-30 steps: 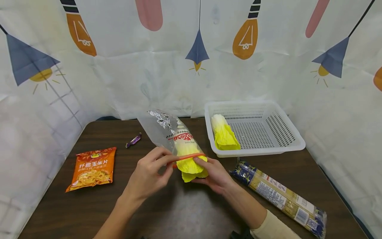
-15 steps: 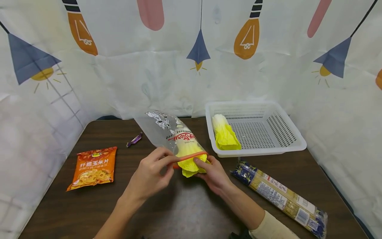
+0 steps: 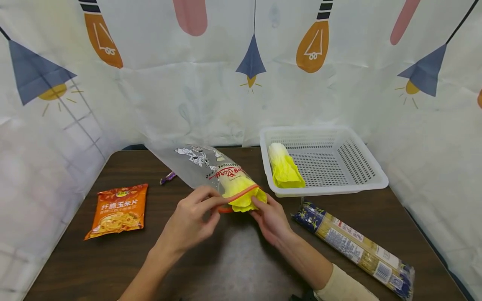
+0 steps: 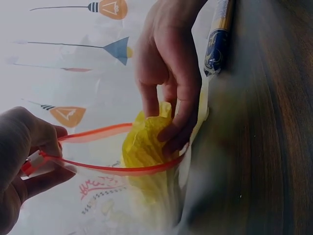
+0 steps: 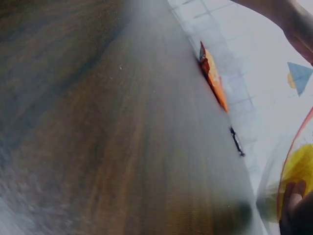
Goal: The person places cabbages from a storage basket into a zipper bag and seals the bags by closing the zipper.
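A clear zip bag (image 3: 203,165) with a red seal strip lies over the dark table's middle. A yellow cabbage (image 3: 241,193) sits in its mouth, leafy end still poking out. My left hand (image 3: 196,217) pinches the red strip (image 4: 98,169) at the mouth's left corner. My right hand (image 3: 269,217) curls its fingers (image 4: 178,127) round the cabbage's leafy end at the bag mouth. In the right wrist view only a fingertip, the yellow cabbage (image 5: 298,171) and the red strip show at the right edge.
A white plastic basket (image 3: 369,184) at the back right holds a second cabbage (image 3: 284,169). A long noodle packet (image 3: 355,246) lies at the right, an orange snack packet (image 3: 118,209) at the left, a small purple candy (image 3: 167,177) behind the bag. A patterned curtain surrounds the table.
The cabbage has gone deeper into the bag, less of its leafy end showing. The bag has tipped lower and leftward. Both hands kept their hold.
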`<state>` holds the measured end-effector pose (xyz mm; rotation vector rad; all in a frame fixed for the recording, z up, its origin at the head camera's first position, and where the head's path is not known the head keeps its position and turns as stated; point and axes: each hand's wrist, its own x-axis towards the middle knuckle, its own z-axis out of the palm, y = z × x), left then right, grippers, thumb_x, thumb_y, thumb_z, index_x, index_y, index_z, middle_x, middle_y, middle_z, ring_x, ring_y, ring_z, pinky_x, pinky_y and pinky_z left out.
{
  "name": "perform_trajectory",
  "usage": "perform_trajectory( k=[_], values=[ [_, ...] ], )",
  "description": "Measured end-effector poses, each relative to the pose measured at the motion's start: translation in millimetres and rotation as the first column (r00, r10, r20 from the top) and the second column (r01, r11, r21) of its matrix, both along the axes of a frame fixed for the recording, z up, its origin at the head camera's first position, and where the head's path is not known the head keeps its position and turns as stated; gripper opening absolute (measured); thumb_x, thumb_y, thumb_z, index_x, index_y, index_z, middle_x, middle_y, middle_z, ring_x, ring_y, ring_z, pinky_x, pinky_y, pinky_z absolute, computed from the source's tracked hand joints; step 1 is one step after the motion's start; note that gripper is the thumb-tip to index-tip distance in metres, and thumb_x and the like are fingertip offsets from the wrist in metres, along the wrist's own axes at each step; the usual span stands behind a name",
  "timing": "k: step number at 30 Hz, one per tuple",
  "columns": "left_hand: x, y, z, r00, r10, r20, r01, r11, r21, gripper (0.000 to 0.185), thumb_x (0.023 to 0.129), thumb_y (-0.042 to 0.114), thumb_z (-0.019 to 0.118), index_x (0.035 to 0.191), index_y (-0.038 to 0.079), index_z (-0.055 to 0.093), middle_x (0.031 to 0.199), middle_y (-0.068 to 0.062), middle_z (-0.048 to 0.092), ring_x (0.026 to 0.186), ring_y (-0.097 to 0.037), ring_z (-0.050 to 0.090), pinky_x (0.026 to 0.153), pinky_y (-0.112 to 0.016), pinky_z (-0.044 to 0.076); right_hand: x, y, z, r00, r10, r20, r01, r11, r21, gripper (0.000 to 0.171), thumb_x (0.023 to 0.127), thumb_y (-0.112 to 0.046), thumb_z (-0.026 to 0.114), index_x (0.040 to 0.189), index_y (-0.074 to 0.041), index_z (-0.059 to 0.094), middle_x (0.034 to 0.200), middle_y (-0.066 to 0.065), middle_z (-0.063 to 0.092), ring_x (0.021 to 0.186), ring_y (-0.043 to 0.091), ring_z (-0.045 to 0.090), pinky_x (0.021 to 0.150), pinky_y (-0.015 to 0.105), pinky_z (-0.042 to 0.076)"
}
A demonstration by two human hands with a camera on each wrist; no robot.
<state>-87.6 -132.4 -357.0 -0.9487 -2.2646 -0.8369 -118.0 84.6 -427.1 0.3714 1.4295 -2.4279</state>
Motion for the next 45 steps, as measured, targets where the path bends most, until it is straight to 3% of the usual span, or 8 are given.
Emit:
perform_trajectory(
  k=[3, 10, 15, 19, 27, 33, 40, 45],
  values=[
    [-0.7, 2, -2.2, 1.0, -0.016, 0.003, 0.016, 1.0, 0.008, 0.031, 0.075, -0.009, 0.076, 0.1, 0.008, 0.08, 0.098, 0.0, 0.064, 0.088, -0.015, 0.062, 0.076, -0.023, 0.054, 1.1, 0, -1.7, 0.999, -0.01, -0.036, 0.012, 0.999, 0.048, 0.046, 0.107, -0.01, 0.056, 0.152, -0.003, 0.047, 0.148, 0.018, 0.048, 0.121, 0.023, 0.058, 0.106, 0.034, 0.054],
    [-0.6, 2, -1.6, 1.0, -0.005, -0.001, 0.005, 1.0, -0.011, 0.032, 0.074, -0.007, 0.08, 0.101, 0.009, 0.08, 0.1, -0.001, 0.065, 0.091, -0.015, 0.062, 0.079, -0.024, 0.056, -0.2, 2, -1.5, 0.998, 0.033, -0.056, -0.026, 0.993, 0.118, 0.049, 0.107, -0.006, 0.054, 0.155, -0.004, 0.043, 0.151, 0.02, 0.046, 0.124, 0.028, 0.055, 0.108, 0.036, 0.053],
    [0.1, -3, 2.4, 0.999, 0.049, -0.017, -0.049, 0.999, 0.004, 0.028, 0.076, -0.006, 0.08, 0.099, 0.009, 0.08, 0.1, -0.002, 0.066, 0.092, -0.017, 0.062, 0.082, -0.027, 0.057, 0.1, 2, 1.6, 0.997, 0.067, -0.029, -0.062, 0.985, 0.162, 0.047, 0.104, -0.009, 0.058, 0.148, -0.001, 0.043, 0.141, 0.021, 0.052, 0.104, 0.022, 0.064, 0.089, 0.03, 0.059],
    [0.3, -4, 3.3, 0.996, 0.083, -0.02, -0.083, 0.996, 0.024, 0.026, 0.077, -0.006, 0.08, 0.098, 0.009, 0.08, 0.099, -0.002, 0.067, 0.089, -0.017, 0.062, 0.079, -0.026, 0.056, 1.4, 2, 4.2, 0.996, 0.093, -0.009, -0.087, 0.961, 0.263, 0.044, 0.102, -0.013, 0.062, 0.14, -0.001, 0.045, 0.136, 0.021, 0.054, 0.092, 0.022, 0.065, 0.075, 0.032, 0.061],
    [0.6, -5, 6.5, 0.988, 0.151, -0.012, -0.15, 0.986, 0.071, 0.025, 0.079, -0.006, 0.077, 0.097, 0.009, 0.08, 0.096, -0.002, 0.068, 0.09, -0.018, 0.063, 0.077, -0.026, 0.053, 5.7, 1, 4.3, 0.994, 0.11, -0.025, -0.089, 0.903, 0.42, 0.045, 0.097, -0.014, 0.067, 0.135, 0.0, 0.048, 0.13, 0.019, 0.053, 0.094, 0.026, 0.06, 0.061, 0.029, 0.054],
    [-1.1, -10, 8.5, 0.972, 0.235, -0.015, -0.232, 0.966, 0.117, 0.022, 0.081, -0.005, 0.074, 0.096, 0.009, 0.081, 0.094, -0.004, 0.071, 0.088, -0.019, 0.063, 0.082, -0.018, 0.05, 7.9, 1, 0.6, 0.992, 0.121, -0.023, -0.101, 0.906, 0.411, 0.035, 0.098, -0.011, 0.065, 0.128, -0.002, 0.049, 0.116, 0.015, 0.056, 0.083, 0.024, 0.065, 0.058, 0.028, 0.052],
    [-2.5, -14, 8.1, 0.95, 0.311, -0.005, -0.306, 0.937, 0.169, 0.016, 0.081, -0.003, 0.078, 0.093, 0.007, 0.081, 0.093, -0.005, 0.072, 0.084, -0.019, 0.065, 0.08, -0.011, 0.049, 6.1, 3, -0.9, 0.989, 0.148, -0.011, -0.132, 0.913, 0.385, 0.029, 0.099, -0.009, 0.063, 0.125, -0.003, 0.053, 0.115, 0.014, 0.06, 0.084, 0.025, 0.07, 0.06, 0.029, 0.055],
    [-2.4, -14, 6.5, 0.947, 0.316, 0.06, -0.321, 0.926, 0.196, 0.015, 0.082, 0.001, 0.08, 0.093, 0.011, 0.082, 0.093, 0.0, 0.071, 0.083, -0.013, 0.064, 0.08, -0.006, 0.049, 6.7, 5, 0.8, 0.987, 0.16, 0.003, -0.149, 0.914, 0.378, 0.029, 0.098, -0.01, 0.065, 0.124, -0.002, 0.055, 0.11, 0.012, 0.063, 0.081, 0.022, 0.068, 0.059, 0.029, 0.055]
  ],
)
